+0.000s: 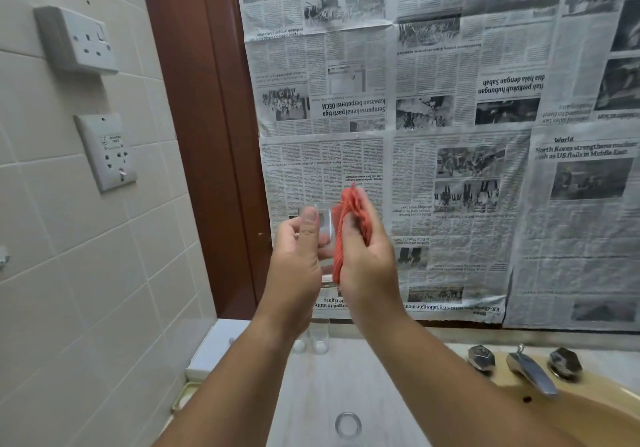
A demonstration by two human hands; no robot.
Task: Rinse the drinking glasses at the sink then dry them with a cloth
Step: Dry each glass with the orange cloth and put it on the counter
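I hold a clear drinking glass [323, 228] up in front of the newspaper-covered wall. My left hand [298, 263] grips its left side, thumb across the front. My right hand [367, 256] clutches a red-orange cloth [349, 224] and presses it against the right side of the glass. Two more clear glasses [318, 337] stand on the counter under my left wrist, partly hidden. Another glass [348, 425] stands near the bottom edge between my forearms, seen from above.
A beige sink [588, 408] sits at lower right with a chrome tap [531, 374] and two knobs. Newspaper sheets [450, 134] cover the wall ahead. Two wall sockets [79, 41] sit on the tiled left wall beside a brown door frame [207, 134].
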